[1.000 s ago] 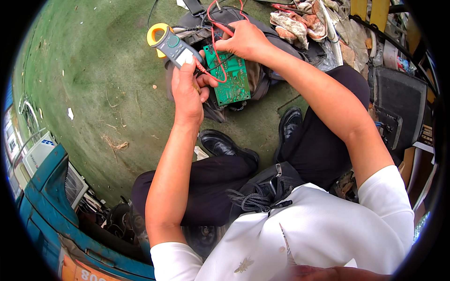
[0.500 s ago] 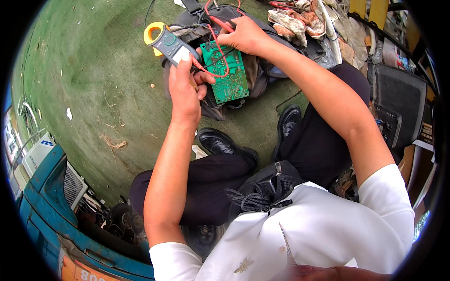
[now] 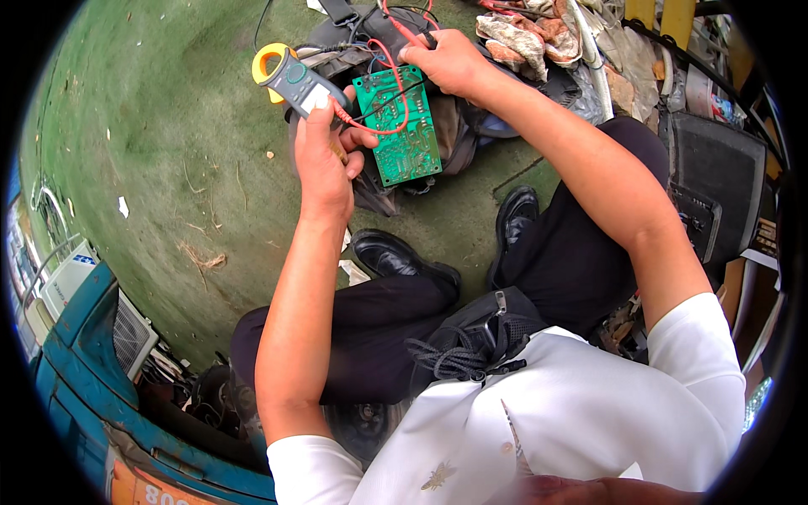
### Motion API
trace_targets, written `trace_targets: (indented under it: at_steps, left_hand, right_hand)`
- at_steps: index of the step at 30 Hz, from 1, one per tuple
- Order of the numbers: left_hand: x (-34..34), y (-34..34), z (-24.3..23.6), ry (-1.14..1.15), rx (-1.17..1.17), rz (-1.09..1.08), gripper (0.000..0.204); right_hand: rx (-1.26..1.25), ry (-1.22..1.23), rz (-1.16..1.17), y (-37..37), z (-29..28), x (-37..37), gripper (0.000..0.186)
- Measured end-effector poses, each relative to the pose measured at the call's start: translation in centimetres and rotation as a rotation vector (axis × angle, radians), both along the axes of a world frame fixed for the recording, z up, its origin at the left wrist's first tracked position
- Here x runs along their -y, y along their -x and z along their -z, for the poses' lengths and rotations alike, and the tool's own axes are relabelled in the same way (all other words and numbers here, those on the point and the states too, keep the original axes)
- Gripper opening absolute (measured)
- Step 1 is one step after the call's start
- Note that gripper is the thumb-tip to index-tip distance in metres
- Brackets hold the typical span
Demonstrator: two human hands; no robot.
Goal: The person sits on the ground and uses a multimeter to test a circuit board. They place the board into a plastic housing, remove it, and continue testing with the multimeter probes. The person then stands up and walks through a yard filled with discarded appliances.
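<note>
My left hand [image 3: 321, 160] is closed around a grey clamp meter [image 3: 296, 77] with a yellow jaw, its thumb on the meter's lower face. A green circuit board [image 3: 401, 139] lies tilted on a dark backpack [image 3: 459, 147]; my left fingertips reach its left edge, and I cannot tell whether they grip it. Above the board's upper right corner, my right hand [image 3: 459, 66] pinches a red test probe [image 3: 404, 30]. A black test lead [image 3: 385, 104] crosses the board toward that hand. The red lead [image 3: 383, 132] loops over the board from the meter.
Green worn flooring [image 3: 160, 143] spreads to the left, with bits of debris. Dirty work gloves [image 3: 513, 42] and plastic scraps lie at the far right. A teal metal frame [image 3: 88, 337] stands at the near left, and a black panel [image 3: 720, 177] is on the right.
My right hand has lifted slightly up and right, away from the board's top edge. The meter, my left hand and the board have shifted a little left in view.
</note>
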State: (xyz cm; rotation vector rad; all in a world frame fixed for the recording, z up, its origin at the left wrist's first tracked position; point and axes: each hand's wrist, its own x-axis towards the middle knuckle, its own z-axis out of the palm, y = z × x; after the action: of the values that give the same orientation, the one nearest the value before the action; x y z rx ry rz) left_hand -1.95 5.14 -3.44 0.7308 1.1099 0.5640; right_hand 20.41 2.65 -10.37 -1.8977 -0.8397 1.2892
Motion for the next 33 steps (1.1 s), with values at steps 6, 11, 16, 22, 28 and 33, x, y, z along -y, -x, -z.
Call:
trace_targets:
  at_steps: [6, 11, 16, 22, 28, 33]
  left_hand:
    - [0.0, -0.1, -0.1, -0.006, -0.006, 0.000, 0.035]
    - [0.0, -0.1, 0.0, -0.003, -0.012, -0.001, 0.035]
    - [-0.1, -0.2, 0.1, -0.001, -0.009, 0.005, 0.034]
    - [-0.2, -0.3, -0.3, 0.016, 0.000, -0.006, 0.044]
    - [-0.5, -0.1, -0.1, 0.052, 0.105, -0.013, 0.036]
    - [-0.4, 0.1, 0.1, 0.041, 0.120, -0.017, 0.037]
  right_hand:
    - [-0.033, 0.011, -0.056, -0.3, -0.3, 0.4, 0.025]
    - [0.019, -0.040, -0.069, -0.4, 0.0, 1.1, 0.032]
    - [0.044, 0.044, -0.090, -0.7, 1.1, 1.3, 0.043]
    - [-0.212, 0.217, -0.003, -0.4, -0.7, 1.4, 0.040]
    - [-0.289, 0.257, 0.034, -0.1, -1.6, 1.4, 0.038]
    - [-0.307, 0.263, 0.046, 0.0, -2.0, 1.4, 0.038]
